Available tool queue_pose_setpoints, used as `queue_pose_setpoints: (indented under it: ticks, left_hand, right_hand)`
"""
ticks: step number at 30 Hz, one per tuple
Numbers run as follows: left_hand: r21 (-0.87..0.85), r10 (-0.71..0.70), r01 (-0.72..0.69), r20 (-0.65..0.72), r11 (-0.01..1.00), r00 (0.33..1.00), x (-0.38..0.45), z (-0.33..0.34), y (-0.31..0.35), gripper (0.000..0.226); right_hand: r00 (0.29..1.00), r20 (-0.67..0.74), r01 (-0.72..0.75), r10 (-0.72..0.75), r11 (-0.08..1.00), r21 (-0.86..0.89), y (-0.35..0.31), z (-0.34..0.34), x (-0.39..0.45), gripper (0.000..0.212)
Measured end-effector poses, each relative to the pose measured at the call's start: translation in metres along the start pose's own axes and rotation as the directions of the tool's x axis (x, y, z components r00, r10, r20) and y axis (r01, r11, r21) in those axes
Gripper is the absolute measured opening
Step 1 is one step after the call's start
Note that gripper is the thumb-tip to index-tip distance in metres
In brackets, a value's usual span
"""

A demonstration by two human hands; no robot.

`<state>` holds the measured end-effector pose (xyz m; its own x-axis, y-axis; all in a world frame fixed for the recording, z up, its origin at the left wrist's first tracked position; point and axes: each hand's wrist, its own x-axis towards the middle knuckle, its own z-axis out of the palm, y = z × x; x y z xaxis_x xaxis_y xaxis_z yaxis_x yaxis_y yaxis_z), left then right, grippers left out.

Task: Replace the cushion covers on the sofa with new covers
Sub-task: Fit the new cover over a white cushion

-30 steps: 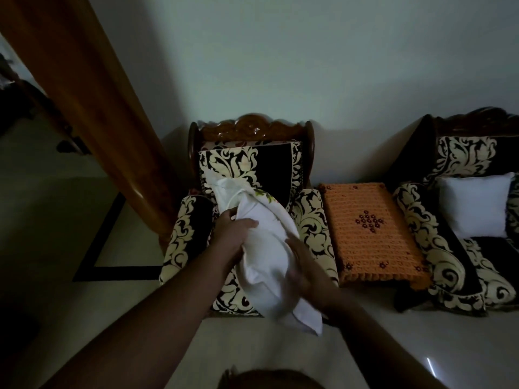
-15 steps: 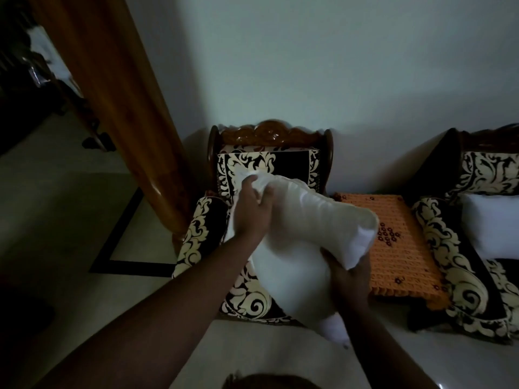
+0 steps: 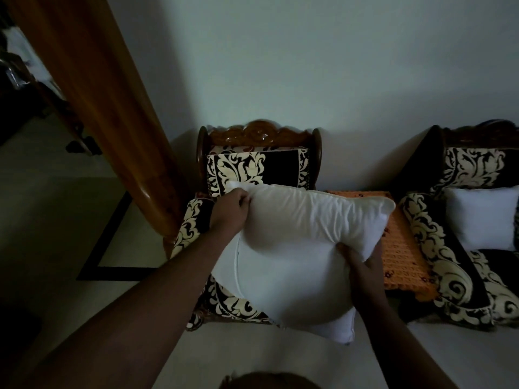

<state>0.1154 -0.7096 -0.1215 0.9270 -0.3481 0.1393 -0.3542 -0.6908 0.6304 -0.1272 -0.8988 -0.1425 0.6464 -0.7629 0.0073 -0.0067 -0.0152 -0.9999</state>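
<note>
A dim room is shown, bounded by a plain pale wall [image 3: 309,66] and a light floor [image 3: 56,220] edged with a dark inlaid line. A polished wooden pillar [image 3: 112,122] is seen left of the grip, leaning across the frame.

Both hands, left hand [image 3: 230,209] and right hand [image 3: 362,265], grip white cushion [image 3: 297,248].

I'm in a home's living room: a carved dark-wood armchair with black-and-cream floral upholstery [image 3: 254,167] against the pale wall, a matching sofa [image 3: 460,192] to its right, an orange crocheted-cloth side desk [image 3: 401,248] between them.
</note>
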Motion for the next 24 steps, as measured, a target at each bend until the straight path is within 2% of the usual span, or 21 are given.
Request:
queue_pose_setpoints:
  ticks: [2,4,7,9,11,12,13,14,15,17,19,20,21,23,24]
  left_hand:
    - [-0.179,-0.048,0.047,-0.001,0.983,0.999,-0.004,0.003,0.006,0.028]
    - [-0.389,-0.119,0.125,0.04,0.913,0.992,-0.008,0.004,0.014,0.028]
    - [-0.555,-0.141,0.166,0.087,0.815,0.986,-0.005,-0.003,0.021,0.022]
    - [-0.644,-0.167,0.159,0.048,0.749,0.985,0.0,-0.012,0.024,0.015]
    - [-0.709,-0.214,0.146,-0.007,0.69,0.977,0.001,-0.02,0.029,0.02]
    - [-0.687,-0.188,0.108,-0.042,0.719,0.981,-0.001,-0.021,0.031,0.02]
    - [-0.599,-0.092,0.02,-0.091,0.8,0.992,-0.004,-0.021,0.032,0.017]
    - [-0.464,0.065,-0.116,-0.125,0.878,0.99,-0.012,-0.02,0.036,0.017]
    - [-0.327,0.228,-0.257,-0.125,0.909,0.966,-0.019,-0.016,0.039,0.019]
    - [-0.149,0.461,-0.47,-0.095,0.87,0.882,-0.03,-0.01,0.047,0.024]
    - [-0.067,0.548,-0.55,-0.05,0.832,0.835,-0.028,-0.013,0.05,0.027]
    - [-0.037,0.528,-0.529,-0.035,0.848,0.849,-0.022,-0.018,0.048,0.026]
    - [-0.04,0.447,-0.448,-0.041,0.893,0.894,-0.014,-0.024,0.042,0.024]
    - [-0.184,0.175,-0.19,-0.096,0.964,0.98,0.003,-0.038,0.025,0.023]
    - [-0.261,0.063,-0.089,-0.106,0.961,0.992,0.007,-0.041,0.016,0.025]
  right_hand:
    - [0.997,0.068,-0.034,0.034,0.999,-0.002,-0.001,0.003,0.001,0.091]
    - [0.99,0.13,-0.04,0.048,0.997,-0.064,0.002,0.005,0.004,0.102]
    - [0.994,0.106,-0.002,0.019,0.988,-0.155,0.002,0.006,0.009,0.087]
    - [0.996,0.094,0.025,-0.002,0.97,-0.24,-0.001,0.007,0.011,0.069]
    - [0.991,0.137,0.054,-0.007,0.937,-0.344,-0.004,0.01,0.013,0.059]
    - [0.985,0.17,0.072,-0.006,0.919,-0.387,-0.006,0.012,0.014,0.059]
    - [0.98,0.199,0.097,-0.012,0.902,-0.421,-0.008,0.014,0.015,0.062]
    - [0.974,0.224,0.118,-0.018,0.89,-0.441,-0.012,0.017,0.017,0.065]
    - [0.97,0.241,0.13,-0.022,0.888,-0.442,-0.018,0.02,0.018,0.066]
    - [0.964,0.264,0.132,-0.022,0.905,-0.405,-0.025,0.025,0.02,0.062]
    - [0.961,0.278,0.116,-0.014,0.928,-0.355,-0.028,0.025,0.02,0.061]
    - [0.96,0.279,0.105,-0.012,0.942,-0.319,-0.03,0.023,0.019,0.064]
    - [0.962,0.275,0.078,-0.003,0.961,-0.265,-0.031,0.02,0.016,0.069]
    - [0.968,0.246,-0.012,0.046,0.99,-0.138,-0.033,0.012,0.01,0.072]
    - [0.97,0.235,-0.041,0.059,0.996,-0.077,-0.035,0.009,0.007,0.07]
